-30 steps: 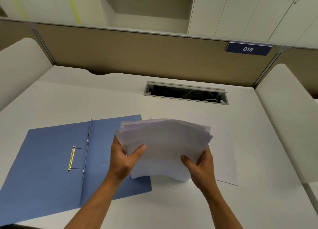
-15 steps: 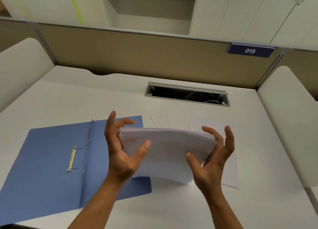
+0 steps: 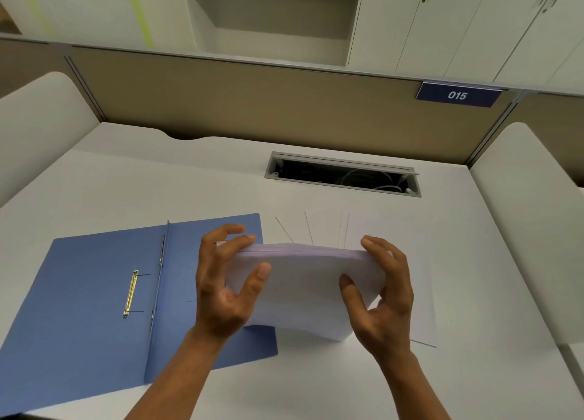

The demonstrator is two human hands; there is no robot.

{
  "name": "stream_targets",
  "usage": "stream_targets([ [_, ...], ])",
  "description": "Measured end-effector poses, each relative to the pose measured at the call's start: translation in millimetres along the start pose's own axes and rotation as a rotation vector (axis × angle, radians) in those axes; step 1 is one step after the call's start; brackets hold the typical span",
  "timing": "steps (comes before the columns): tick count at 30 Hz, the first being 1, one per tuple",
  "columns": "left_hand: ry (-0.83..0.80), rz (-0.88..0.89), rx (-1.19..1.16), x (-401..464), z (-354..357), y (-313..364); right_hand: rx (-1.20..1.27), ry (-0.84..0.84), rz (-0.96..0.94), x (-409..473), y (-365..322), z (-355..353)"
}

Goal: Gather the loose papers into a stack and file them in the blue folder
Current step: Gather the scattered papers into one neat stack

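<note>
A person's left hand (image 3: 226,288) and right hand (image 3: 380,296) hold a stack of white papers (image 3: 305,288) on edge above a white desk (image 3: 126,186), fingers curled over its top edge and thumbs pressed to its near face. To the left of the left hand, and partly beneath its wrist, a blue folder (image 3: 94,318) lies open and flat, its brass fastener (image 3: 130,293) showing. Beyond and beside the right hand, a few loose sheets (image 3: 420,293) lie fanned on the desk. Farther off, past both hands, sit an open cable tray (image 3: 343,175) and a beige partition (image 3: 252,107) bearing a sign (image 3: 458,95) reading "015"
</note>
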State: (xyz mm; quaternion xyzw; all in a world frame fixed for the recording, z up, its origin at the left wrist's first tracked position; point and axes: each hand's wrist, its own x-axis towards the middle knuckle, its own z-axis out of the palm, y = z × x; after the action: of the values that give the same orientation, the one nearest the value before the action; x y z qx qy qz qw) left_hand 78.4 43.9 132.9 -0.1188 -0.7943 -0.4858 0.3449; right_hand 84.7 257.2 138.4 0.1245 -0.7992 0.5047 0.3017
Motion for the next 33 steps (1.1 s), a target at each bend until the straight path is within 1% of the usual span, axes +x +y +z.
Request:
stream_targets([
  [3, 0.036, 0.007, -0.005, 0, 3, -1, 0.009, 0.005, -0.006, -2, 0, 2],
  [5, 0.053, -0.026, -0.073, -3, 4, -4, 0.087, 0.031, 0.083, -6, 1, 2],
  [7, 0.021, -0.128, -0.197, -9, 3, -7, 0.262, 0.024, 0.281, -11, 3, 1],
  [9, -0.031, -0.295, -0.307, -17, 3, -10, 0.370, -0.013, 0.435, -18, 11, 1],
  [11, -0.051, -0.444, -0.339, -24, 5, -13, 0.351, -0.069, 0.509, -26, 20, 3],
  [13, -0.045, -0.518, -0.318, -29, 9, -15, 0.321, -0.100, 0.582, -32, 25, 8],
  [16, -0.013, -0.530, -0.286, -30, 16, -12, 0.257, -0.079, 0.589, -33, 25, 13],
  [19, 0.025, -0.493, -0.287, -29, 17, -5, 0.231, -0.049, 0.563, -28, 19, 12],
  [23, 0.008, -0.480, -0.277, -38, 17, -7, 0.230, -0.031, 0.583, -32, 21, 13],
  [25, -0.003, -0.545, -0.269, -49, 20, -18, 0.236, -0.050, 0.611, -41, 28, 17],
  [27, -0.024, -0.648, -0.285, -62, 25, -31, 0.237, -0.050, 0.649, -52, 36, 21],
  [30, -0.105, -0.781, -0.285, -74, 27, -45, 0.243, -0.065, 0.708, -65, 46, 24],
  [33, -0.176, -0.856, -0.299, -84, 25, -52, 0.240, -0.089, 0.769, -71, 57, 25],
])
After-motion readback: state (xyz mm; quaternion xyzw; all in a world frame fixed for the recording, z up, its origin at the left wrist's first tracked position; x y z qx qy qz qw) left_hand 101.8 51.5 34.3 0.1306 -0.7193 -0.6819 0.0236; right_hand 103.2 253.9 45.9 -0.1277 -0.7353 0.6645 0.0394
